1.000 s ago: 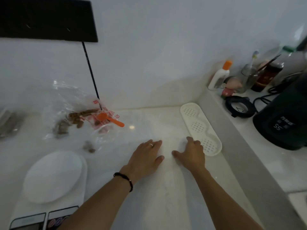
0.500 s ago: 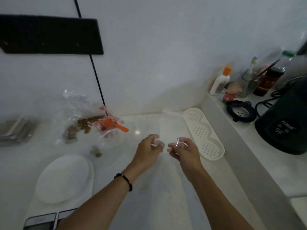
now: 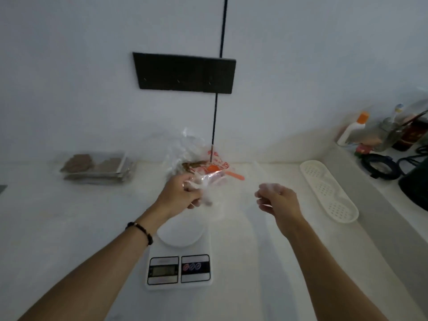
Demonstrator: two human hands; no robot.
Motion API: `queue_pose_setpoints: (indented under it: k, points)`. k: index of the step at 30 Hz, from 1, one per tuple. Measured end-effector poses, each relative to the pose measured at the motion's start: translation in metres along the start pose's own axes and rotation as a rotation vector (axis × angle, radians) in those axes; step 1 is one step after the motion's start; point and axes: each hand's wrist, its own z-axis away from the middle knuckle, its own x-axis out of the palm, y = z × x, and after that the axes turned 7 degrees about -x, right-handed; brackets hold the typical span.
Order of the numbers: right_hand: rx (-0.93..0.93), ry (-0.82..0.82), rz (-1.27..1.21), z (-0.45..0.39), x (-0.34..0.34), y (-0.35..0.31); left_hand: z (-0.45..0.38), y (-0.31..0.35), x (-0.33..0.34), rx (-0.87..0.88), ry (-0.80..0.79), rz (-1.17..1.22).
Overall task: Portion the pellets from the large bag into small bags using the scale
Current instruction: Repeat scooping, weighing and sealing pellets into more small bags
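Pellets [image 3: 80, 163] fill small bags stacked at far left (contents blurred). Left hand [image 3: 179, 195] pinches a clear small bag [image 3: 209, 183] above the scale [image 3: 178, 258], before the large bag [image 3: 196, 162]; right hand [image 3: 279, 201], fingers curled, grasps another clear film's edge.

Both bare forearms are extended forward from the bottom of the view. The left hand [image 3: 179, 195], with a black beaded bracelet [image 3: 140, 231] worn at the wrist, is curled, and a thin clear plastic small bag [image 3: 208, 184] is pinched in its fingers. The right hand [image 3: 278, 201] is held apart to the right, fingers loosely curled; whether anything is pinched there cannot be told.
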Motion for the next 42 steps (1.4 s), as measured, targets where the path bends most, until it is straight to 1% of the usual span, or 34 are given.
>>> queue_pose_setpoints:
  k: [3,7,9,14,19,25,32,35,39,42]
  points:
    - [0.045,-0.074,0.103,0.021,0.038,0.020,-0.003,-0.027,-0.039,-0.028,0.181,0.032]
    - [0.122,-0.112,0.186,0.035,0.074,0.044,-0.011,-0.067,-0.069,-0.063,0.264,-0.009]
    - [0.132,-0.133,0.251,0.037,0.083,0.055,-0.015,-0.085,-0.076,-0.088,0.293,-0.029]
    - [0.125,-0.158,0.448,0.038,0.088,0.082,-0.019,-0.122,-0.076,-0.129,0.274,-0.097]
    - [0.192,-0.134,0.516,0.039,0.086,0.093,-0.019,-0.141,-0.070,-0.153,0.242,-0.120]
    - [0.223,-0.178,0.586,0.041,0.089,0.091,-0.019,-0.145,-0.069,-0.192,0.220,-0.105]
    - [0.229,-0.078,0.586,0.035,0.095,0.097,-0.024,-0.145,-0.069,-0.198,0.222,-0.096]
    - [0.228,-0.037,0.645,0.033,0.095,0.098,-0.025,-0.145,-0.070,-0.207,0.218,-0.126]
    - [0.173,0.043,0.771,0.033,0.091,0.101,-0.019,-0.146,-0.072,-0.209,0.244,-0.223]
    - [0.129,0.102,0.819,0.039,0.087,0.097,-0.004,-0.147,-0.072,-0.120,0.306,-0.371]
